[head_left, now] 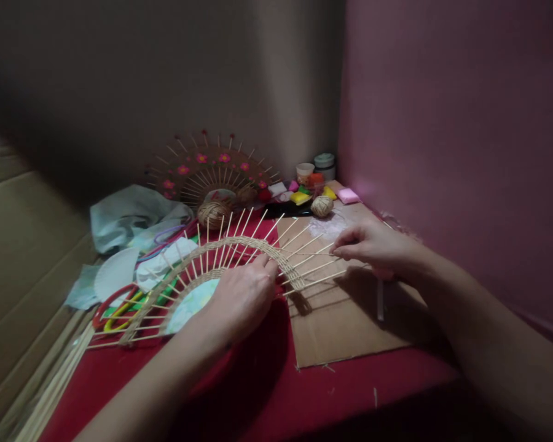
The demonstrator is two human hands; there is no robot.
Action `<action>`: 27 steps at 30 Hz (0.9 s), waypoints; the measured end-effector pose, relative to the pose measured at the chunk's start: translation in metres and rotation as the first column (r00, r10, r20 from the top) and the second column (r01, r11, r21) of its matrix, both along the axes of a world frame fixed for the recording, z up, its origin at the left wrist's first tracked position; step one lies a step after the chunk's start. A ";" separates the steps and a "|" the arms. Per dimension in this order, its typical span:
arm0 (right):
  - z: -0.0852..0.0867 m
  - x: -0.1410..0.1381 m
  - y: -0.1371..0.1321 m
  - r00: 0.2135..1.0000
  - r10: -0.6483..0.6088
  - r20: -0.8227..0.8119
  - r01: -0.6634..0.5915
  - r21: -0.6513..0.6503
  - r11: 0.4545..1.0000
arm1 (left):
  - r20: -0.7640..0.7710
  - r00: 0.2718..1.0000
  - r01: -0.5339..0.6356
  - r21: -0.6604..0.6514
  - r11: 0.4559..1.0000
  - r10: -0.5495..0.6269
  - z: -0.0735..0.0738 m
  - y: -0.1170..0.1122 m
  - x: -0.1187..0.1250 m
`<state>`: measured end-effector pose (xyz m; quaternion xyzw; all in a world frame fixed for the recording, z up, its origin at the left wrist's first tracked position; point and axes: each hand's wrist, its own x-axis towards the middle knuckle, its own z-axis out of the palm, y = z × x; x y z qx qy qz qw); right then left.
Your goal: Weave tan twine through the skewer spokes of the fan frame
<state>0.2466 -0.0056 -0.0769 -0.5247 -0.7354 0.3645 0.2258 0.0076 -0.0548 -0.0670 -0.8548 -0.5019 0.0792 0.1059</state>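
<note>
A half-round fan of thin wooden sticks [221,242], woven through with bands of twine, stands tilted above the red tabletop. At its base sits a pale green and blue half-disc [192,305]. My left hand [246,294] is closed on the fan near the woven outer band, its fingertips partly hidden. My right hand [366,245] pinches a thin twine [304,253] by the tips of the fan's right-hand sticks. The twine runs taut from there to the left, across the sticks toward my left hand.
Brown cardboard [336,337] lies on the red table [239,393]. Behind stand a finished-looking flowered fan [214,162], twine balls [214,215] and coloured clay packets [300,197]. Scissors [115,307] and a plastic bag [138,212] lie left. A pink wall [456,123] bounds the right.
</note>
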 end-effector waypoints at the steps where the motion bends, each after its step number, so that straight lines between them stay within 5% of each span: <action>1: 0.000 0.000 0.000 0.999 -0.032 -0.039 0.030 -0.061 0.998 | 0.003 1.000 0.005 0.001 1.000 -0.005 0.001 -0.001 0.000; 8: -0.002 0.000 -0.003 0.939 -0.161 -0.303 0.051 -0.341 0.939 | 0.013 1.000 -0.020 -0.004 1.000 0.020 0.011 -0.007 0.000; 13: -0.010 0.001 0.000 0.836 -0.172 -0.522 -0.103 -0.456 0.884 | 0.027 0.999 -0.023 -0.010 1.000 0.023 0.017 -0.008 -0.003; 19: -0.024 -0.004 0.005 0.673 -0.227 -0.704 -0.339 -0.566 0.752 | 0.142 0.990 0.020 0.035 0.999 -0.025 0.020 -0.006 -0.015; 22: -0.025 -0.016 -0.002 0.673 -0.183 -0.717 -0.323 -0.507 0.799 | 0.182 0.983 0.022 0.060 0.998 -0.032 0.021 -0.003 -0.019; 27: -0.020 -0.038 -0.019 0.849 -0.006 -0.529 -0.187 -0.311 0.932 | 0.209 0.977 0.035 0.034 0.999 -0.041 0.022 0.007 -0.015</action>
